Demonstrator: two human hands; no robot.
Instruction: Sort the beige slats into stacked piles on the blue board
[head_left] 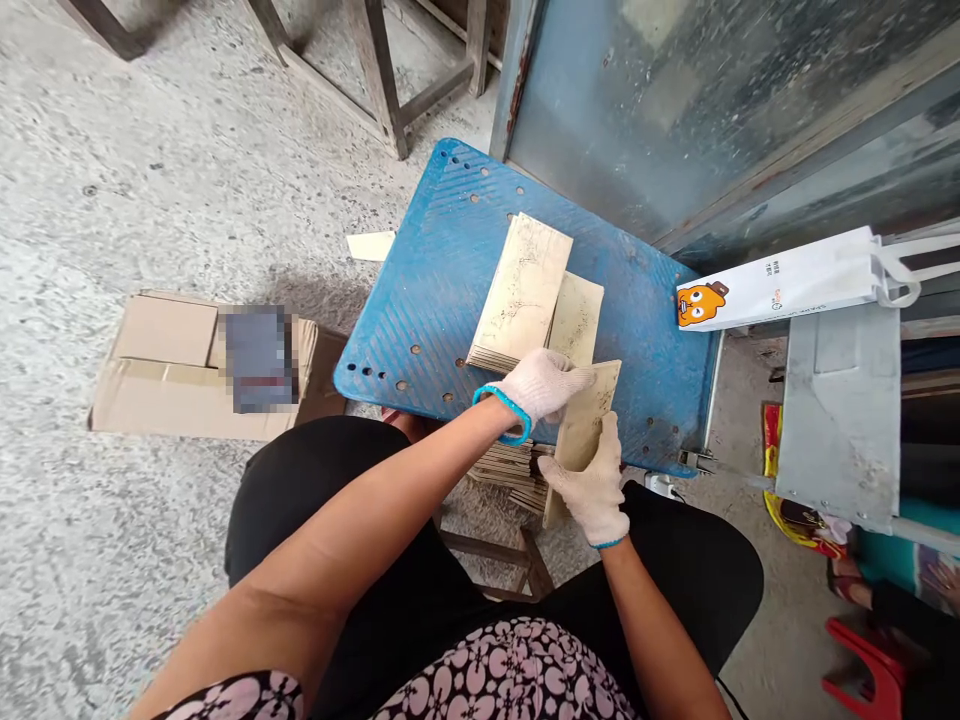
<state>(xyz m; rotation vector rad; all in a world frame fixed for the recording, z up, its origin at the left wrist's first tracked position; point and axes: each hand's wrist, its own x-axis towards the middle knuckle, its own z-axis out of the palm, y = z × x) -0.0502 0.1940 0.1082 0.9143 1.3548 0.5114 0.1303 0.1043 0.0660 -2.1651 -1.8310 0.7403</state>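
Note:
Both my hands wear white knit gloves with blue cuffs. My right hand (592, 488) is closed on the lower part of a thin tan wooden sheet (587, 420) that leans over the near edge of a blue plastic surface (442, 270). My left hand (541, 388) rests on the sheet's top edge with its fingers curled over it. A stack of similar tan sheets (521, 292) lies on the blue surface just beyond my hands, with another sheet (579, 318) beside it. More sheets (514, 470) are piled below the surface between my knees.
A flattened cardboard box (172, 365) lies on the concrete floor at left. A white paper bag with an orange cartoon (787, 282) sits at right over a grey metal part (840, 410). A wooden stool frame (382, 75) stands behind. A red plastic stool (870, 670) is at lower right.

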